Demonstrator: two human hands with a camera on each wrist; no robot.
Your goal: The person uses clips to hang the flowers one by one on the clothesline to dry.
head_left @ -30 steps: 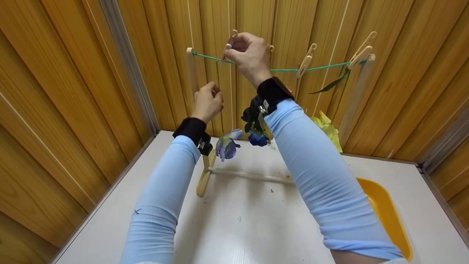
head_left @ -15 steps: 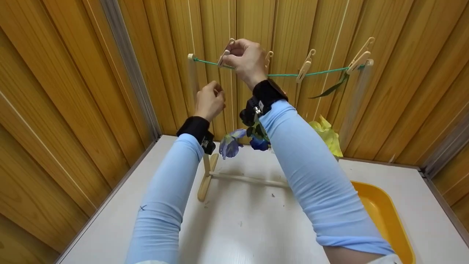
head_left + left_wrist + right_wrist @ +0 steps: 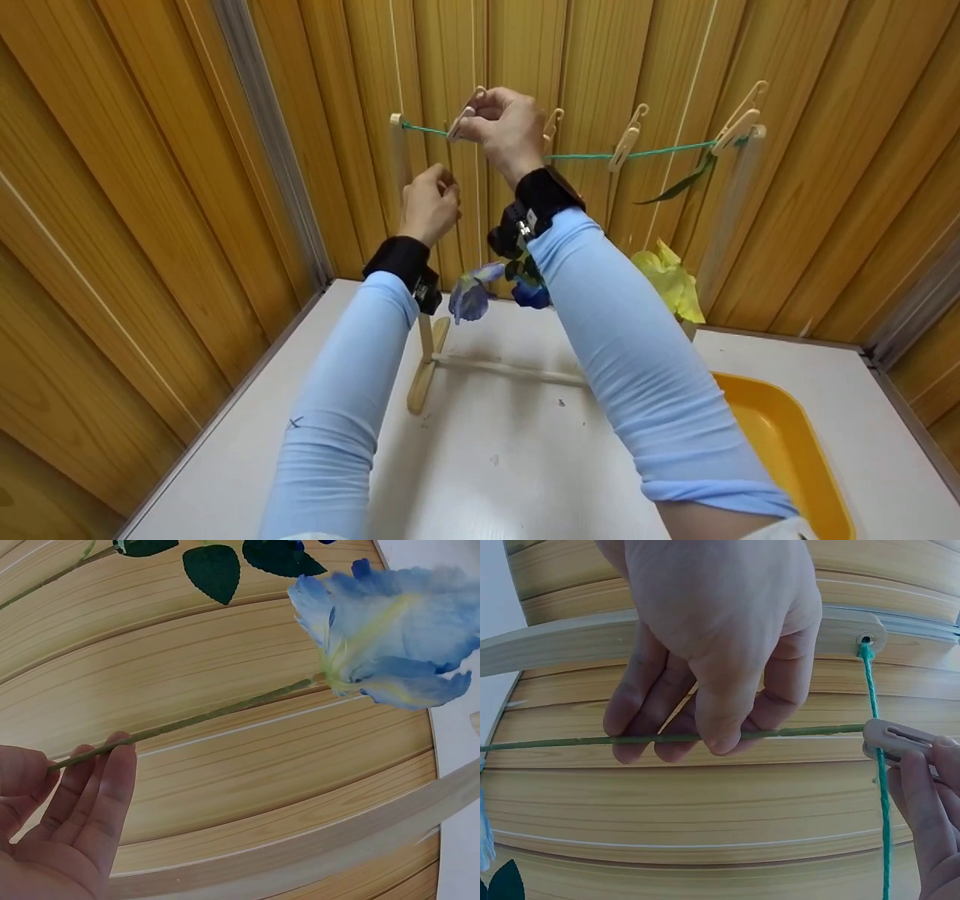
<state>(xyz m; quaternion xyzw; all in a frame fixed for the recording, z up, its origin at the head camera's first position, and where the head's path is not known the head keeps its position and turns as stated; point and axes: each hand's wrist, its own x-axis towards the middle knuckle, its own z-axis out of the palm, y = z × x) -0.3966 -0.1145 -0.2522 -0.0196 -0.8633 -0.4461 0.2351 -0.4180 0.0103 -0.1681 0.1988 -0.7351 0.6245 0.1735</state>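
Observation:
My left hand [image 3: 431,204] pinches the thin green stem [image 3: 210,717] of a pale blue-purple artificial flower [image 3: 390,637], whose bloom hangs below the hand in the head view. Higher up, my right hand [image 3: 513,133] grips a beige clothespin [image 3: 891,736] between thumb and fingers, near the left end of a green cord [image 3: 885,810]. The stem's top end meets the clothespin's tip at the cord in the right wrist view. Whether the pin is clamped on it cannot be told.
More clothespins hang along the cord, one [image 3: 624,148] near its middle and another [image 3: 736,131] holding a green leaf [image 3: 679,184] at right. Behind my right arm are a dark blue flower [image 3: 530,293] and a yellow flower [image 3: 670,283]. A yellow tray [image 3: 799,442] stands on the white table [image 3: 480,480].
The head view has shifted slightly, so the rack and cord appear lower. My right hand and its clothespin have come down a little nearer my left hand. Both hands keep their hold.

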